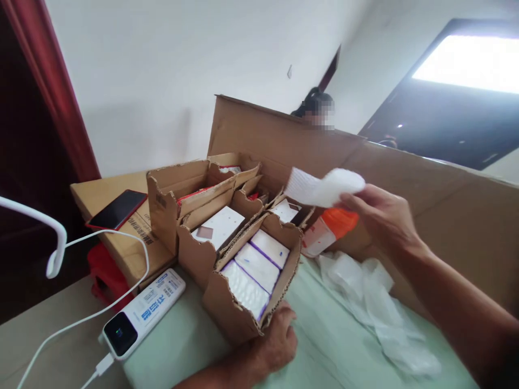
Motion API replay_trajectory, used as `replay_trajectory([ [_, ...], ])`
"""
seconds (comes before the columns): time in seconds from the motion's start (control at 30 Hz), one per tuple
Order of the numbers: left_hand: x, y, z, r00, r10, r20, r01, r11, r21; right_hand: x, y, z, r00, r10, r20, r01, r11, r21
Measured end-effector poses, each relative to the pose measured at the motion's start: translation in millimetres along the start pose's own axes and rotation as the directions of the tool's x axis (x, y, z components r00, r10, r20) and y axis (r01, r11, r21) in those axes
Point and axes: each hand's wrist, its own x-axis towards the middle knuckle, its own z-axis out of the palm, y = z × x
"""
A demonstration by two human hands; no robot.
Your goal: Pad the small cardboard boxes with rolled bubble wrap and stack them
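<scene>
My right hand (381, 216) is raised above the table and grips a white textured cloth (324, 187) by one end. My left hand (279, 337) rests against the near corner of an open cardboard box (227, 308) that holds three white packets with purple edges (255, 267). Two more open cardboard boxes (190, 200) stand just behind it, with white flat packs inside.
A white power bank (141, 313) with a white cable lies at the left. A red phone (117, 209) rests on a flat carton. Crumpled clear plastic (381, 308) and an orange-and-white pack (328, 229) lie at the right. A tall cardboard wall (425, 183) stands behind, a person beyond it.
</scene>
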Motion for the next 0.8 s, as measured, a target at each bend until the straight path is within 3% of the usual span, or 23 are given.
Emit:
replay_trajectory([
  [0.07, 0.0, 1.5, -0.1, 1.0, -0.008, -0.021, 0.009, 1.0, 0.022, -23.9, 44.9, -39.3, 0.994, 0.078, -0.079, -0.086, 0.992, -0.096],
  [0.17, 0.5, 6.0, -1.7, 0.999, -0.011, -0.044, 0.013, 0.999, 0.043, -49.2, 108.0, -76.9, 0.963, 0.236, -0.129, -0.259, 0.944, -0.206],
  [0.27, 0.4, 10.3, -3.9, 0.998, -0.014, -0.062, 0.018, 0.998, 0.054, -57.6, 147.7, -89.7, 0.94, 0.307, -0.147, -0.332, 0.922, -0.199],
  [0.33, 0.0, 10.8, -4.1, 0.998, -0.013, -0.069, 0.017, 0.998, 0.057, -55.3, 151.5, -84.5, 0.947, 0.286, -0.144, -0.311, 0.93, -0.195],
  [0.4, -0.8, 9.1, -2.7, 0.997, -0.009, -0.075, 0.013, 0.998, 0.058, -48.8, 136.9, -69.2, 0.966, 0.234, -0.112, -0.253, 0.946, -0.202],
  [0.53, -2.5, 4.0, 2.9, 0.997, -0.013, -0.079, 0.018, 0.998, 0.057, -26.8, 77.0, -15.4, 0.998, 0.027, 0.053, -0.017, 0.983, -0.18],
  [0.67, -1.5, 4.1, 4.5, 0.998, -0.041, -0.054, 0.043, 0.998, 0.039, 6.7, 14.7, 54.2, 0.971, -0.156, 0.183, 0.183, 0.973, -0.14],
  [0.8, 0.9, 6.0, -0.9, 0.996, -0.086, -0.014, 0.086, 0.996, 0.022, 52.8, -37.8, 125.1, 0.929, -0.293, 0.225, 0.32, 0.943, -0.091],
])
